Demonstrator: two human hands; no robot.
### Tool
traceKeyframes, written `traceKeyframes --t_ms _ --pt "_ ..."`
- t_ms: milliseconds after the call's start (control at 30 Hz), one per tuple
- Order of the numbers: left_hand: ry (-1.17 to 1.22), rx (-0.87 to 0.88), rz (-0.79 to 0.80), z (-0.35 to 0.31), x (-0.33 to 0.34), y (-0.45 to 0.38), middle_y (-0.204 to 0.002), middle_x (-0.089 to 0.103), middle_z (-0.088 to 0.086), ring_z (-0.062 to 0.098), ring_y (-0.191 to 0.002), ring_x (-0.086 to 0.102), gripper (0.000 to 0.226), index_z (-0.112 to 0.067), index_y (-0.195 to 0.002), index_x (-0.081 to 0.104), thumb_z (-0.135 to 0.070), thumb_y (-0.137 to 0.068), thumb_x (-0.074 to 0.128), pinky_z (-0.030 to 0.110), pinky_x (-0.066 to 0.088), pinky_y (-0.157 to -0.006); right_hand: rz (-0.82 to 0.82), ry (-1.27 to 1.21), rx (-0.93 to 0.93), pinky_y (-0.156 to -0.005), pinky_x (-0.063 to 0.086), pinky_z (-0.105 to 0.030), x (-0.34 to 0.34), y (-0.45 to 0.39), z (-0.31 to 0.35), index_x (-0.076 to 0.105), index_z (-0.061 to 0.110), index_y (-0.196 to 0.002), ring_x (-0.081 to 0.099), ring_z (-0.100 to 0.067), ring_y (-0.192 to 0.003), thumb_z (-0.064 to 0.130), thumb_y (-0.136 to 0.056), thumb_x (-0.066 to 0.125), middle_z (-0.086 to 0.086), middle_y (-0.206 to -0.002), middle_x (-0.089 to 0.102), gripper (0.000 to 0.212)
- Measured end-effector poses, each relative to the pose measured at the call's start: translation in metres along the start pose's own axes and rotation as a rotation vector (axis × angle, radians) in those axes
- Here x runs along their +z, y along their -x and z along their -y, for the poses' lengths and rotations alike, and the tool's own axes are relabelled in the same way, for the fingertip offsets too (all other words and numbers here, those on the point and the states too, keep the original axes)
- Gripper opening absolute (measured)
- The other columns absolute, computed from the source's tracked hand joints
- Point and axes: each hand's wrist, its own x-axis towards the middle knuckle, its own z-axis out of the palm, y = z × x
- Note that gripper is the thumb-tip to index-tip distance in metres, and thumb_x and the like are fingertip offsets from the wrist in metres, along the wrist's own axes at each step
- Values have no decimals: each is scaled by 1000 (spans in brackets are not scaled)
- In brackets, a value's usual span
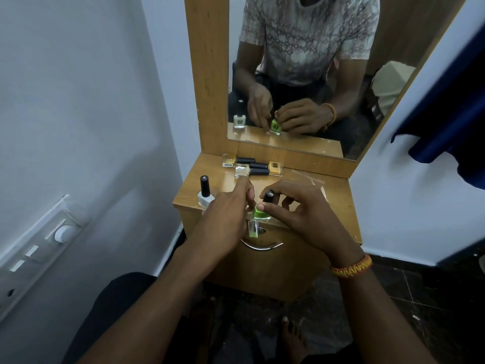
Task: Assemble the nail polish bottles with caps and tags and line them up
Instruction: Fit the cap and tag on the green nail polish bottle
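At the front edge of the wooden counter point(309, 206), the green bottle point(261, 215) stood upright w/ both hands on it. Right hand point(296, 206) had thumb & fingers curled round its black cap point(269, 197). Left hand point(228, 214) pinched a clear tag point(252, 228) beside the bottle, index finger straight out. White bottle point(206, 194) stood left, capped. 3 bottles point(252, 166) lay flat near the mirror point(301, 69).
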Motion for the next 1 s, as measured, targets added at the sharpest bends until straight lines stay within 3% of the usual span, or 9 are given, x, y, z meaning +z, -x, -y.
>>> traceKeyframes --t_ms 267,367,467,567,667,767,933,1000 --pt "-30 2 64 -5 -8 -5 -76 52 -7 9 -65 50 47 -28 -107 37 9 -87 59 24 29 -49 31 18 41 -81 58 -20 5 -3 -2 75 18 -117 70 -5 -96 33 -93 75 6 -106 76 28" --pt "-31 4 70 -5 -10 -5 -72 49 -7 9 -62 48 48 -27 -108 37 10 -87 59 22 27 -48 22 37 54 -83 61 -29 9 -5 -4 75 17 -109 72 -7 -92 36 -91 76 5 -100 77 26" --pt "-24 24 59 -3 -17 -3 -86 61 -4 10 -64 51 52 -27 -109 38 13 -84 58 23 29 -50 37 62 75 -81 61 -40 14 -5 -6 73 20 -111 72 -8 -88 37 -89 80 5 -99 76 28" --pt "67 121 -122 -3 -33 4 -106 67 -5 9 -80 59 48 -29 -106 42 14 -87 52 27 43 -60 69 98 76 -79 60 -47 17 -6 -6 70 23 -118 70 -13 -82 36 -88 82 2 -95 73 35" --pt "306 250 -467 -6 -51 12 -105 70 -1 10 -95 65 37 -21 -102 49 15 -92 43 21 49 -76 77 135 65 -79 59 -49 22 -9 -6 69 23 -122 67 -17 -80 32 -87 83 -1 -93 71 39" --pt "392 284 -696 1 -58 10 -100 71 4 13 -96 68 23 -5 -99 55 13 -94 42 21 51 -79 58 169 57 -75 57 -45 27 -11 -2 69 21 -121 63 -16 -78 29 -88 83 0 -88 67 37" --pt "414 216 -764 21 -56 1 -99 72 3 13 -95 67 24 -3 -97 58 13 -95 41 24 52 -81 19 183 40 -64 53 -27 36 -14 8 71 14 -116 57 -7 -72 27 -88 84 18 -79 50 34" --pt "445 164 -785 29 -58 -1 -100 72 4 16 -99 68 25 -3 -98 60 12 -95 41 31 55 -85 10 173 48 -60 49 -16 38 -14 10 71 15 -116 55 -1 -71 27 -88 83 16 -82 55 33"
